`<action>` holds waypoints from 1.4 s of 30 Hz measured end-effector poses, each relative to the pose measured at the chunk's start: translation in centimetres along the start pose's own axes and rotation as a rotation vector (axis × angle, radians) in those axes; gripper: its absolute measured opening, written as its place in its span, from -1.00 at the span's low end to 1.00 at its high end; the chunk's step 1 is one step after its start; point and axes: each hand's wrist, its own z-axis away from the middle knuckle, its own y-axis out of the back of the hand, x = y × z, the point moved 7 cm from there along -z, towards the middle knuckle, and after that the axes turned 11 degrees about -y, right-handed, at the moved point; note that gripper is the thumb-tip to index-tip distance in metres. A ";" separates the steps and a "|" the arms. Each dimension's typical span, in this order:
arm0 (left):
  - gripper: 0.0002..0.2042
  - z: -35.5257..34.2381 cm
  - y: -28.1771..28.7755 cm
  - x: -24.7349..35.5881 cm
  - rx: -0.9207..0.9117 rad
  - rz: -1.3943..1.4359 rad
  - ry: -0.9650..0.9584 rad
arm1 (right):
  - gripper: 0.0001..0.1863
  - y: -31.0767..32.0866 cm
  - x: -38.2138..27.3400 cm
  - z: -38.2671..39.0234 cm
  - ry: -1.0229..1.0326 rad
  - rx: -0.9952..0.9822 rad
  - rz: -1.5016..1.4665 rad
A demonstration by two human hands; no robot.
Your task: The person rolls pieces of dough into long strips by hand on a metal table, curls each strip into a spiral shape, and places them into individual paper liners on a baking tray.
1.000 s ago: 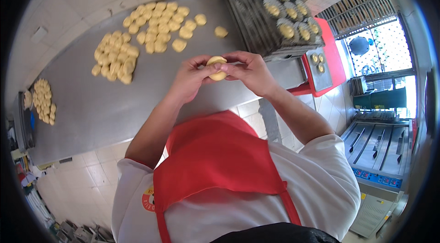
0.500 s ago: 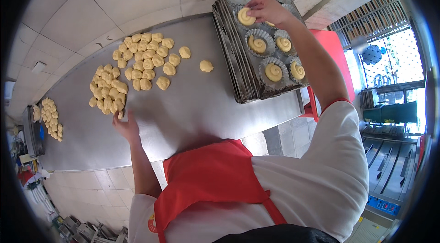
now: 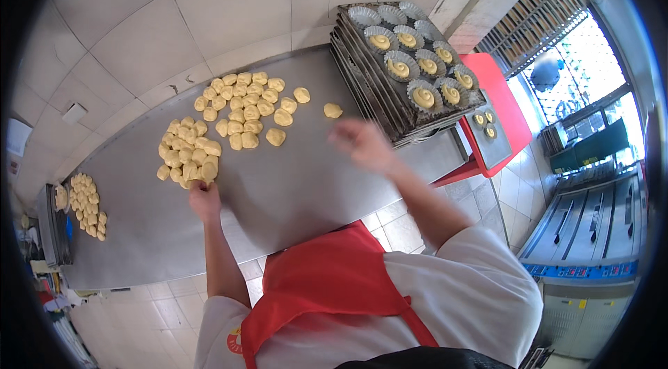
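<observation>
My left hand (image 3: 204,199) is closed on a pale dough piece (image 3: 207,173) at the lower edge of a heaped dough pile (image 3: 182,146) on the steel table (image 3: 132,230). My right hand (image 3: 362,144) is motion-blurred over the table, left of a stack of dark baking trays (image 3: 355,76); its fingers are too smeared to read. The top tray holds fluted paper cups (image 3: 393,15), several with coiled dough (image 3: 424,97) in them. A looser group of dough pieces (image 3: 250,113) lies farther back, with a single piece (image 3: 332,110) near the trays.
At far left are another dough group (image 3: 87,202) and metal trays (image 3: 50,223). A tiled wall (image 3: 229,7) backs the table. On the right, a red stand (image 3: 511,118) bears a small tray (image 3: 495,153), with a steel appliance (image 3: 577,223) beyond it.
My right hand has left the top tray, where a coiled dough piece now sits, and moved down-left. My left hand has closed on a piece from the pile, after earlier sharing one with the right.
</observation>
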 end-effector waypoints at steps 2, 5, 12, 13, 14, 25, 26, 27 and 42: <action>-0.72 2.4 1.9 5.9 -0.095 0.366 -0.165 | -0.67 -7.7 -1.0 4.6 -0.101 -0.076 -0.067; -0.81 8.3 3.7 12.4 -0.432 1.052 -0.324 | -0.60 -15.5 -2.7 8.5 -0.198 -0.087 -0.465; -0.70 14.4 -1.2 12.9 -0.698 0.622 -0.585 | -0.49 -18.9 4.3 12.2 -0.545 -0.283 0.136; -0.68 15.2 -2.0 11.7 -0.573 0.578 -0.664 | -0.47 -19.5 5.3 13.8 -0.457 -0.173 0.343; -0.67 15.7 -2.9 10.1 -0.424 0.528 -0.737 | -0.45 -20.7 6.4 15.2 -0.334 -0.069 0.552; -0.49 12.5 -1.4 3.3 -0.310 0.677 -0.557 | 0.17 -21.1 11.0 -7.0 -0.171 0.347 0.933; -0.49 12.5 -1.2 3.3 -0.309 0.676 -0.562 | 0.18 -20.1 11.4 -9.1 -0.140 0.356 0.897; -0.48 12.3 -1.2 3.6 -0.295 0.683 -0.575 | 0.16 -20.5 12.4 -8.6 -0.160 0.311 0.898; -0.43 12.6 -2.5 4.2 -0.332 0.693 -0.663 | 0.02 -19.3 10.4 -4.7 -0.177 0.192 0.860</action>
